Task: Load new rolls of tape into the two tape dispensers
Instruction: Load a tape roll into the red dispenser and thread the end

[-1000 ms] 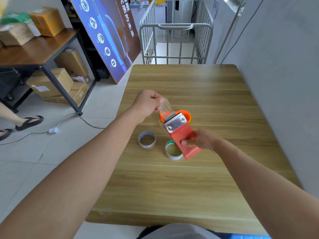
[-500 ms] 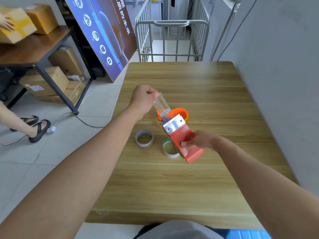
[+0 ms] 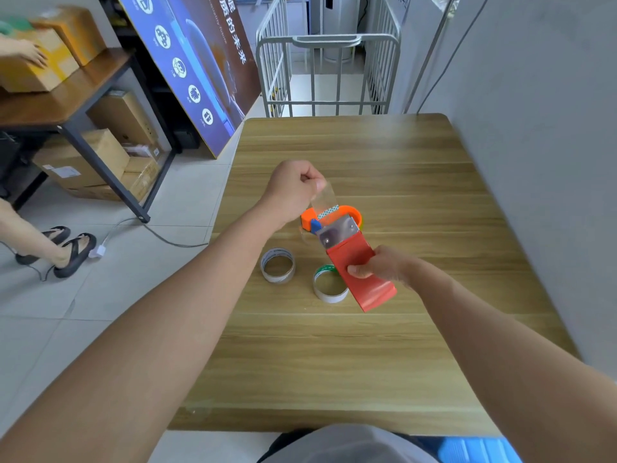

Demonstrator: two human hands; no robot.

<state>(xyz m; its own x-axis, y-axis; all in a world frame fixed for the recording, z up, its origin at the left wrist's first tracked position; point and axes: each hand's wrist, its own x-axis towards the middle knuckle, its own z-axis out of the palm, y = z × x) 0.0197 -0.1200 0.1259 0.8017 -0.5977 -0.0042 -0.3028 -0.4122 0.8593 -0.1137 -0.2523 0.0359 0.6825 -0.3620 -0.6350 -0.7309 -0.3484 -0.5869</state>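
Observation:
My right hand grips a red tape dispenser held above the wooden table, its metal toothed blade pointing away from me. My left hand is closed on the free end of a clear tape strip stretched up from the blade. Behind the red dispenser lies an orange dispenser, partly hidden. Two tape rolls lie flat on the table: a white-rimmed roll to the left and a green-and-white roll partly under the red dispenser.
A grey wall borders the table's right side. A metal cage trolley stands beyond the far edge. On the left are a blue poster board, a dark table with cardboard boxes, another person's sandalled feet and a floor cable.
My left hand has pulled the clear tape further up and left from the blade. The red dispenser has shifted slightly toward me in my right hand. The camera view has dipped a little.

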